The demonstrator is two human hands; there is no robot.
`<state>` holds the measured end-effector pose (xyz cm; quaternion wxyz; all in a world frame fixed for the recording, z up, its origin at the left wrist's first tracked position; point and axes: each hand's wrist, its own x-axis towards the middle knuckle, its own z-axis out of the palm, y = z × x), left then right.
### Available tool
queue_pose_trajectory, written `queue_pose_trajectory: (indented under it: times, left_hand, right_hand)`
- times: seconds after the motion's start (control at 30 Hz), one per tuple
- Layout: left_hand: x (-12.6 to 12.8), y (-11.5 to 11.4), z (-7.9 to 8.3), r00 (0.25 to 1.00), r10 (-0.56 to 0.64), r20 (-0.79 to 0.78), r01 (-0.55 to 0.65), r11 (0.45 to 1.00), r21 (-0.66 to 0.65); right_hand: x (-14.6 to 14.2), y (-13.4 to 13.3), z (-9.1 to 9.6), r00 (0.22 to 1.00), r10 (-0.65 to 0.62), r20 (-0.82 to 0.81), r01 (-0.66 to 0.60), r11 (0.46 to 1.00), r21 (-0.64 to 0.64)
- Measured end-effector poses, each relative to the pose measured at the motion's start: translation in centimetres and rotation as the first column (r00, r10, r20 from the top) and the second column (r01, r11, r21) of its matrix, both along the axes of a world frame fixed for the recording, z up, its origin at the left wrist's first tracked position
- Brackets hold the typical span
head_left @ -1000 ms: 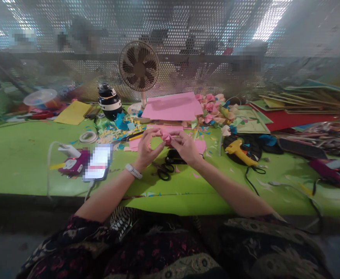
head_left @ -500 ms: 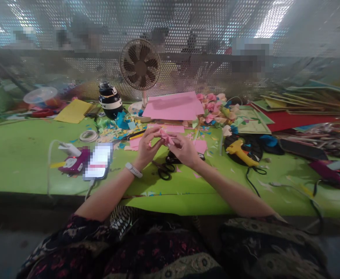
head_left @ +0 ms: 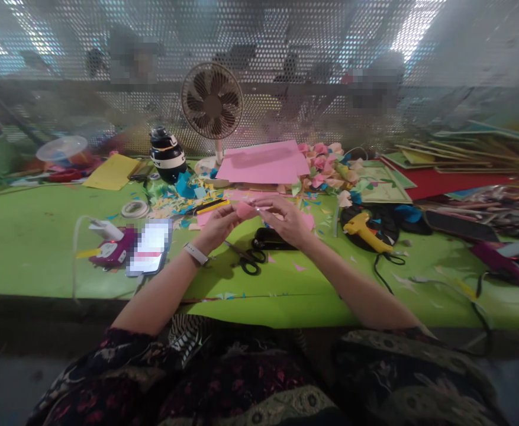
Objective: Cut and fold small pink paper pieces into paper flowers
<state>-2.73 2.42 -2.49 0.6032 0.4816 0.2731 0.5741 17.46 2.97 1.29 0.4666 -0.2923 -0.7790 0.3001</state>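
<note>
A small pink paper flower [head_left: 244,210] is held up between my two hands over the green table. My left hand [head_left: 220,226] pinches its left side, with thumb and fingers pressed together. Bent over its right side, my right hand [head_left: 284,220] has thumb and fingers closed on the paper; its exact folds are partly hidden by the fingers. Below the hands lie scissors [head_left: 249,260] with black handles and a black object [head_left: 272,239], perhaps a stapler. A yellow cutter knife [head_left: 212,206] rests just behind my left hand.
Pink sheets [head_left: 266,163] and a heap of paper flowers [head_left: 324,165] lie at the back, near a fan [head_left: 213,106] and a black bottle [head_left: 169,157]. A yellow glue gun [head_left: 368,231] sits right; a phone [head_left: 150,247] and a purple socket block [head_left: 115,251] lie left.
The pink paper piece has turned from a spread, pointed star shape to a rounder side showing. My left hand has shifted slightly left and down; my right fingers have reached over the piece.
</note>
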Motion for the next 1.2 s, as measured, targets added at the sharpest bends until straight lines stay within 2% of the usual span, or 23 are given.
queue_pose_trajectory:
  times: [0.17, 0.3, 0.4, 0.5, 0.57, 0.67, 0.77, 0.83, 1.03, 1.2]
  left_hand:
    - [0.0, 0.0, -0.1, 1.0, 0.017, 0.014, -0.016, 0.998, -0.058]
    - [0.2, -0.2, -0.1, 0.997, 0.078, -0.012, -0.078, 0.996, -0.03]
    - [0.2, -0.2, 0.1, 0.971, 0.237, -0.007, -0.237, 0.971, 0.029]
    - [0.1, -0.2, 0.6, 0.924, 0.382, -0.019, -0.377, 0.918, 0.122]
    - [0.1, -0.4, 1.0, 0.897, 0.439, -0.049, -0.419, 0.881, 0.221]
    - [0.2, -0.9, 1.5, 0.866, 0.489, -0.108, -0.423, 0.83, 0.364]
    - [0.4, -1.3, 1.7, 0.833, 0.529, -0.163, -0.415, 0.792, 0.448]
    - [0.6, -1.4, 1.7, 0.821, 0.543, -0.177, -0.419, 0.783, 0.459]
    - [0.6, -1.6, 2.0, 0.84, 0.52, -0.155, -0.431, 0.813, 0.393]
    - [0.6, -1.6, 2.1, 0.831, 0.527, -0.175, -0.429, 0.809, 0.403]
  right_hand:
    - [-0.4, 0.3, -0.7, 0.999, -0.036, 0.0, 0.036, 0.997, -0.068]
    - [-0.2, 0.6, -1.1, 0.998, -0.065, 0.014, 0.066, 0.993, -0.094]
    - [0.0, 0.6, -0.9, 0.987, -0.149, 0.058, 0.145, 0.988, 0.055]
    - [0.4, 0.5, -0.8, 0.958, -0.259, 0.122, 0.215, 0.933, 0.289]
    - [0.5, 0.5, -0.8, 0.936, -0.314, 0.16, 0.228, 0.885, 0.407]
    - [0.6, 0.6, -1.1, 0.915, -0.349, 0.201, 0.205, 0.834, 0.512]
    - [0.6, 0.6, -1.3, 0.899, -0.373, 0.228, 0.193, 0.807, 0.559]
    - [0.6, 0.5, -1.2, 0.89, -0.387, 0.242, 0.196, 0.803, 0.563]
    - [0.6, 0.2, -1.1, 0.883, -0.395, 0.252, 0.195, 0.798, 0.57]
    - [0.6, 0.3, -1.2, 0.884, -0.4, 0.242, 0.184, 0.774, 0.606]
